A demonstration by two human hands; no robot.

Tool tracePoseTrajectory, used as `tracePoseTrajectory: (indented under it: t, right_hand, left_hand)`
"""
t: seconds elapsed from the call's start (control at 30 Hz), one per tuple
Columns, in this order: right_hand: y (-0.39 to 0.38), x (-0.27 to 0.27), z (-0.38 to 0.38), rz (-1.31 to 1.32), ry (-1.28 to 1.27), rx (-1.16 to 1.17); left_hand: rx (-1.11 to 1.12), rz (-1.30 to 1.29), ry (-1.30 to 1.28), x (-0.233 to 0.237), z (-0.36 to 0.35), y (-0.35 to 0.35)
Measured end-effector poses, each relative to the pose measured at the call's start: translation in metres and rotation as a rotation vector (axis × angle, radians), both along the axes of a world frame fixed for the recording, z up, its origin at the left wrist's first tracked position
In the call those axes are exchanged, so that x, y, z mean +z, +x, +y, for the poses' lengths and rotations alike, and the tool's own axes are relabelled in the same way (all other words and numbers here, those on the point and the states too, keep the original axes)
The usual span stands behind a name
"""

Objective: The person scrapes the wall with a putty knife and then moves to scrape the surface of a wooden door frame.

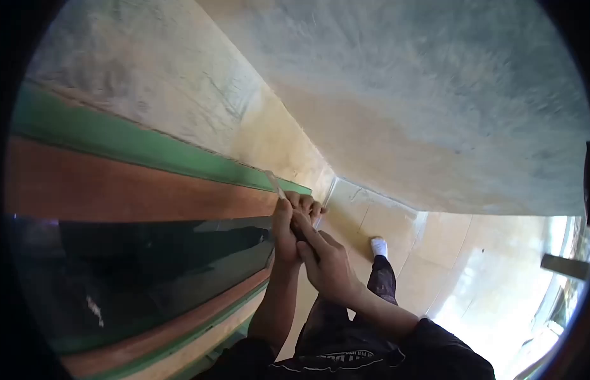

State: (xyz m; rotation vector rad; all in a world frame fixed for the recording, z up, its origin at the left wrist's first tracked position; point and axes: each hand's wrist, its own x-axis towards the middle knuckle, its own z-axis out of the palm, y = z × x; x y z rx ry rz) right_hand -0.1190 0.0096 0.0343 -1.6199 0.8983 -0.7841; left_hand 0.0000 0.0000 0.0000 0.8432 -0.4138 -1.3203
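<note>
Blade-like tool [275, 184] is pointing up and left near the middle of the frame, with both hands working around it. Nearest, a dark sleeve [447, 351] is filling the bottom right. Just below centre, the right hand [331, 269] is curling closed around a dark lower part that seems to be the handle. Above it, the left hand [286, 228] is gripping the tool, fingers bunching below the blade. And the tip is meeting, or almost meeting, the green strip [143, 145]; contact isn't showing clearly. The step in hand, I'm judging, is steadying the blade at that strip; the next move is calling for firm hands and a controlled angle. Farther out, brown board [136, 190] is running alongside, a dark pane [136, 272] is gleaming lower left, a white-socked foot [379, 247] is resting right of centre, and a mottled wall [466, 82] is spreading across the upper right.
</note>
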Motion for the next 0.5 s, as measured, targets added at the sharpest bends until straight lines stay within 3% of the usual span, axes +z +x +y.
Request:
tracePoseTrajectory:
  t: [0.07, 0.1, 0.3, 0.5]
  right_hand:
    - [-0.003, 0.029, 0.006, 0.09, 0.117, 0.023]
    - [0.028, -0.02, -0.003, 0.064, 0.095, 0.014]
    - [0.058, -0.055, 0.005, -0.046, -0.115, -0.216]
    - [0.067, -0.063, 0.012, -0.023, -0.16, -0.173]
  left_hand:
    - [0.076, 0.113, -0.05, 0.031, -0.002, -0.009]
    - [0.064, 0.089, -0.073, -0.007, -0.015, 0.021]
    - [-0.073, 0.129, -0.168, -0.018, -0.006, 0.042]
    - [-0.049, -0.191, -0.003, -0.016, 0.0, 0.056]
